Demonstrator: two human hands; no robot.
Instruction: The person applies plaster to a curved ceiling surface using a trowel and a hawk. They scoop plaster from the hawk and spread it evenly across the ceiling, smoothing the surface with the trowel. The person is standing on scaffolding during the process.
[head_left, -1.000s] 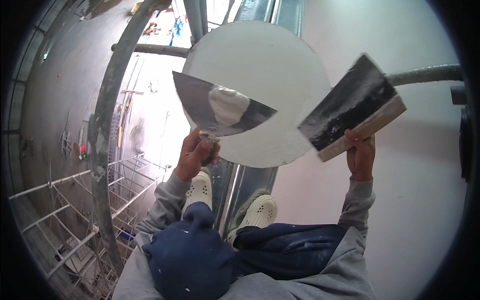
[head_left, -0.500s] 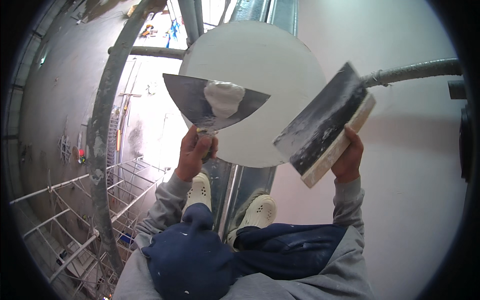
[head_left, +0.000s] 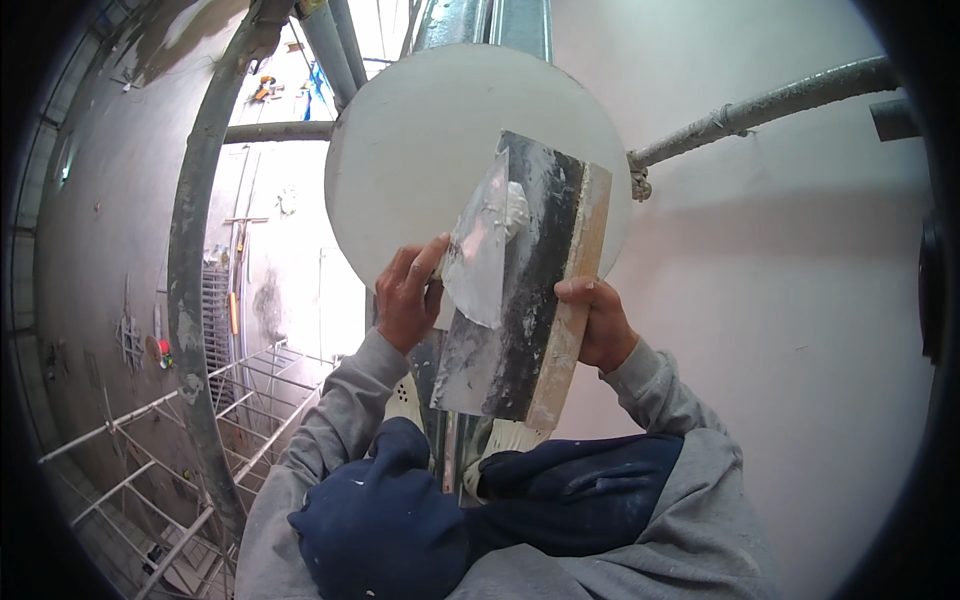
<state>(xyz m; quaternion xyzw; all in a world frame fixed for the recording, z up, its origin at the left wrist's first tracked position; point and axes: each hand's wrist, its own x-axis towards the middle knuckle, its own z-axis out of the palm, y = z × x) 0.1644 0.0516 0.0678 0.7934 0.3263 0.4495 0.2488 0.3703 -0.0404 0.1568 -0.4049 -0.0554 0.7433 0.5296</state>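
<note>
Putty knife (head_left: 478,262) overlapping wide blade (head_left: 530,280), between left hand (head_left: 407,303) clamped on knife and right hand (head_left: 607,328) around blade's wooden back (head_left: 560,360).

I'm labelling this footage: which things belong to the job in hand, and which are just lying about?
In the job:
Left hand: fan-shaped scraper
Right hand: wide dark blade
White paste

Seemingly background:
Pale tube frame
Small red item
Small orange item

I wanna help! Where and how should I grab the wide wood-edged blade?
Probably the wooden strip, from the right, thumb on top like the right hand: it's thicker and on that side, while the black blade looks thin and smeared.
</note>
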